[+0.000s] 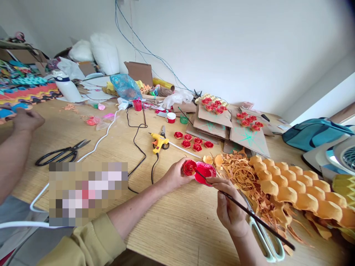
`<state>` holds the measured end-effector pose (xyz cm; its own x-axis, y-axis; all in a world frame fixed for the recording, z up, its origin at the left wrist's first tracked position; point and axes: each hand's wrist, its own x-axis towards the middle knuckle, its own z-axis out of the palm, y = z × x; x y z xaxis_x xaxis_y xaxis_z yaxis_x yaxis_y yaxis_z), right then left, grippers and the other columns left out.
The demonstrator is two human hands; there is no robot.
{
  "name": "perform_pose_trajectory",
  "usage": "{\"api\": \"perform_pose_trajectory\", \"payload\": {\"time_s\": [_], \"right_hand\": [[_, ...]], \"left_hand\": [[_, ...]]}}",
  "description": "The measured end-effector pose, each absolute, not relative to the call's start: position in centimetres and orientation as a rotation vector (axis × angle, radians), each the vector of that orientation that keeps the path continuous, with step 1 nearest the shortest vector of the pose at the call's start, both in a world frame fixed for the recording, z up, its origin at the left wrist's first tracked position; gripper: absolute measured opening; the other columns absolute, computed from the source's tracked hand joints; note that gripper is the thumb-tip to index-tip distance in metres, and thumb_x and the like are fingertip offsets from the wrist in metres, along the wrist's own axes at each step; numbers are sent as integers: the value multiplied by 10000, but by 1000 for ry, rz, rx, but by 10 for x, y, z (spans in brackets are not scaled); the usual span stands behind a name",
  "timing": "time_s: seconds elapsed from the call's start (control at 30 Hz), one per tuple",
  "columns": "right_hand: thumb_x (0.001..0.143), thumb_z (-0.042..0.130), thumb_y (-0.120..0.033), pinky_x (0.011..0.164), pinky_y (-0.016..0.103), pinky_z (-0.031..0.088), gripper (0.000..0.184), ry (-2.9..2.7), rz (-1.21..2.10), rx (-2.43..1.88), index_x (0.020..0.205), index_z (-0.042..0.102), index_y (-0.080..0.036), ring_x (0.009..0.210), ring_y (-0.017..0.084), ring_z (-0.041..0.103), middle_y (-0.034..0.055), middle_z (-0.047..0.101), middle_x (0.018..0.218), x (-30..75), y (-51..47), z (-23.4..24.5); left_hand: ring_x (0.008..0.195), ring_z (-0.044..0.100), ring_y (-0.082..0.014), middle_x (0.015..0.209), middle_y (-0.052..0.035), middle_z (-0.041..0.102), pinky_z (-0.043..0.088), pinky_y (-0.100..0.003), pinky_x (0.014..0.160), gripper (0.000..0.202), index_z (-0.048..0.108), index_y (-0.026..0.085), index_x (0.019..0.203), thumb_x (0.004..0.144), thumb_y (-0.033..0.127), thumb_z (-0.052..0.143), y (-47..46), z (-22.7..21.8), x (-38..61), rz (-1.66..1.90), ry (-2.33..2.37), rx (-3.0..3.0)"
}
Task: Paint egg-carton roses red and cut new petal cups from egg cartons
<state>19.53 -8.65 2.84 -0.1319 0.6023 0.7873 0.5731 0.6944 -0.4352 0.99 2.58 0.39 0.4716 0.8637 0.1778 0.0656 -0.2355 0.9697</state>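
We pinch the red rose (189,167) in the fingers of our left hand (174,176), low over the mid-bench (172,225) just left of the paint dish (205,173), our right hand (227,208) fingers closed on the thin brush (266,226), which we judge best loaded lightly and steered into the petal folds.

1. Black scissors (62,152) lie on the surface far to my left, beside a white cable (95,146).
2. A yellow glue gun (158,142) sits ahead of me, with five finished red roses (193,142) just right of it.
3. An orange egg tray (294,188) stretches along my right, with curled offcuts (238,170) heaped against it.
4. A teal bag (313,133) lies behind that.
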Motion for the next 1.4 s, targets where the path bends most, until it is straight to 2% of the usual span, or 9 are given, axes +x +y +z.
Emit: {"api": "perform_pose_trajectory", "payload": {"time_s": [0.2, 0.43, 0.63, 0.93, 1.1, 1.27, 1.4], "right_hand": [[993, 458, -74, 825, 334, 620, 274, -1901, 35, -992, 1193, 576, -219, 1005, 201, 744, 111, 746, 1109, 192, -85, 30], [996, 454, -67, 795, 318, 618, 256, -1891, 6, -1000, 1168, 570, -217, 974, 193, 737, 110, 737, 1073, 192, -86, 31], [1008, 440, -83, 802, 338, 629, 251, -1852, 34, -981, 1171, 563, -230, 971, 195, 739, 100, 736, 1068, 190, -87, 33], [1010, 437, -82, 813, 332, 625, 251, -1893, 75, -1029, 1174, 563, -224, 963, 196, 748, 107, 740, 1070, 189, -86, 30], [1018, 435, -96, 844, 360, 620, 248, -1845, 89, -993, 1174, 571, -234, 999, 206, 737, 98, 734, 1073, 191, -88, 31], [1022, 437, -95, 838, 337, 618, 246, -1862, 127, -1008, 1176, 573, -230, 1000, 197, 743, 99, 739, 1085, 189, -87, 30], [1017, 446, -87, 843, 367, 625, 246, -1839, 114, -1015, 1168, 582, -227, 1001, 207, 740, 108, 735, 1097, 196, -87, 26]], "left_hand": [[982, 694, -225, 1086, -56, 746, 539, -328, 883, 475, 620, 186, 1142, 741, 298, 848, 23, 4, 10, 905, 794, 1685], [903, 684, -201, 1003, -38, 740, 535, -303, 815, 408, 619, 186, 1099, 743, 234, 814, 22, 5, 10, 905, 876, 1704], [923, 691, -203, 1021, -39, 744, 537, -303, 833, 415, 621, 184, 1102, 727, 180, 801, 22, 8, 11, 896, 912, 1698], [914, 694, -208, 1014, -38, 749, 534, -308, 832, 410, 627, 187, 1086, 723, 198, 817, 21, 10, 10, 900, 909, 1733], [904, 693, -203, 1001, -34, 748, 532, -298, 821, 405, 631, 190, 1081, 719, 168, 813, 22, 9, 11, 916, 954, 1746], [913, 691, -205, 1004, -30, 748, 533, -303, 836, 405, 630, 193, 1073, 708, 149, 801, 22, 11, 10, 914, 922, 1747], [893, 683, -200, 988, -34, 739, 529, -294, 808, 387, 631, 184, 1068, 722, 179, 805, 22, 11, 10, 920, 930, 1739]]}}
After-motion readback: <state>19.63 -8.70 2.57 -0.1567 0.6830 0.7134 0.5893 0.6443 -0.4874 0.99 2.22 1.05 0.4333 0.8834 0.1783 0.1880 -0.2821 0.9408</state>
